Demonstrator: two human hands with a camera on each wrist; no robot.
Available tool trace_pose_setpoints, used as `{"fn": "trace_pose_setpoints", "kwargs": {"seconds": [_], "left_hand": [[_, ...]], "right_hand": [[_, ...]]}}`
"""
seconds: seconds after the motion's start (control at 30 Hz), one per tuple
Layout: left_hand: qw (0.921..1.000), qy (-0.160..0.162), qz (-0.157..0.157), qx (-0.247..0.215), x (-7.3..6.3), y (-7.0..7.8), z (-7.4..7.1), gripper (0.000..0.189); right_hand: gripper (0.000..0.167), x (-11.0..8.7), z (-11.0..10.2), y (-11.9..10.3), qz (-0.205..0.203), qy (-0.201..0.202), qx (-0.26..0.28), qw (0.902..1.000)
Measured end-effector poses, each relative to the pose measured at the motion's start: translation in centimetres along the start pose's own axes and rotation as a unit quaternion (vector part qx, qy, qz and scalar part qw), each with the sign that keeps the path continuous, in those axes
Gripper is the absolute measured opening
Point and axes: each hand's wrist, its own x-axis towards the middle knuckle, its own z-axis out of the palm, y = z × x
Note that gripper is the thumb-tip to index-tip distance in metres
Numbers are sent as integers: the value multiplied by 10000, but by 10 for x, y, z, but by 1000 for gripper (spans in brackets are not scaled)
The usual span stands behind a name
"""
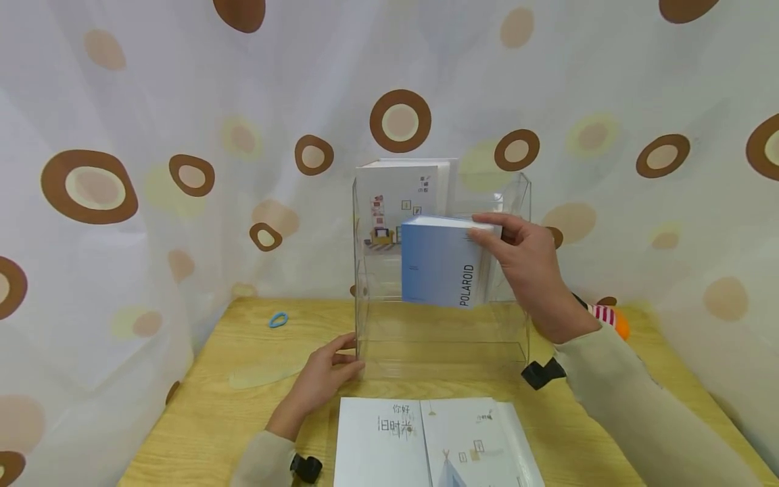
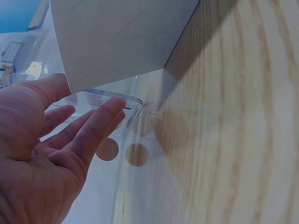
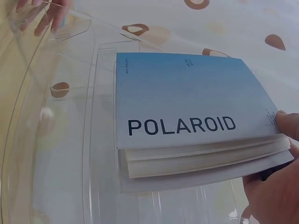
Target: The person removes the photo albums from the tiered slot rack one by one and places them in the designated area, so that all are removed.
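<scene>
My right hand [image 1: 528, 260] pinches a blue photo album [image 1: 438, 264] at its upper right edge, thumb in front and fingers behind. The blue cover, lettered POLAROID, also shows in the right wrist view, where thick pale pages appear between the covers. The album hangs tilted at the front of a clear acrylic rack [image 1: 441, 331]. My left hand [image 1: 322, 375] is at the rack's lower left edge with its fingers loosely extended. A white album [image 1: 398, 196] with a furniture drawing stands upright in the rack's back left part.
Two white albums [image 1: 380, 439] lie side by side on the wooden table in front of the rack. A small blue ring [image 1: 278, 320] lies to the left. Behind the right wrist is an orange and striped object [image 1: 619, 325]. A dotted curtain [image 1: 462, 81] surrounds the table.
</scene>
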Motion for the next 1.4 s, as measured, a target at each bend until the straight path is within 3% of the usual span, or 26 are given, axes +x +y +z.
{"fn": "trace_pose_setpoints", "kwargs": {"seconds": [0.37,0.87,1.23,1.4], "left_hand": [[10000,27,-10,-1,4,3,-3,63],[10000,-15,20,-57,8,5,-1,64],[10000,41,-34,-42,5,3,1,63],[10000,42,-70,27,4,3,0,63]], "right_hand": [[48,-12,-9,5,-152,12,-204,9997],[47,-42,-40,18,47,161,-721,9973],[34,-66,-62,34,43,140,-518,9986],[26,-76,-71,43,111,183,-19,9998]]}}
